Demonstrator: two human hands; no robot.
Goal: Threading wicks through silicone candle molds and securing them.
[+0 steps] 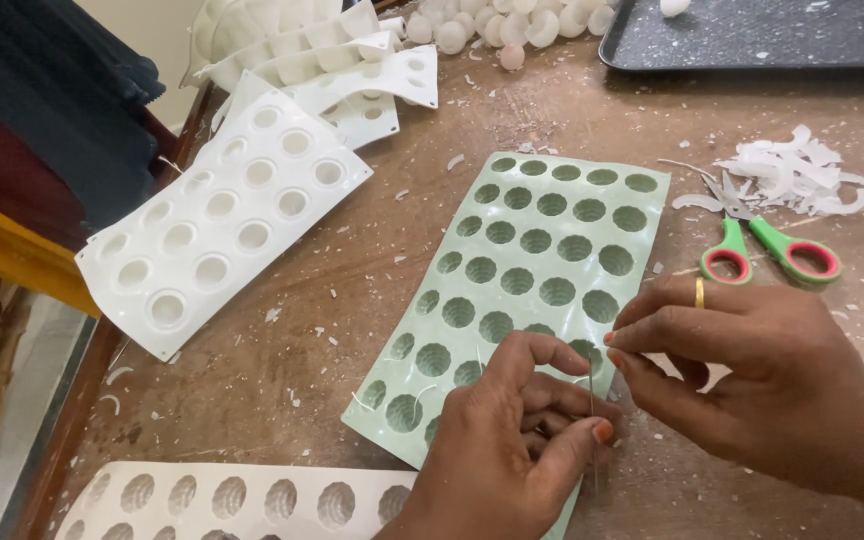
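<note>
Your left hand (512, 440) rests on the near end of the ribbed mould (527, 270), which lies at the centre of the table (302, 360). Your right hand (752, 380) sits just right of it, fingertips over the mould's near right edge. A thin wick (592, 410) stands between both hands. The scissors (767, 245) lie behind your right hand, beside the wax scraps (792, 175). 1 round-cup mould (222, 215) lies left, with stacked moulds (302, 45) behind it. The tray (752, 35) lies at the far right.
</note>
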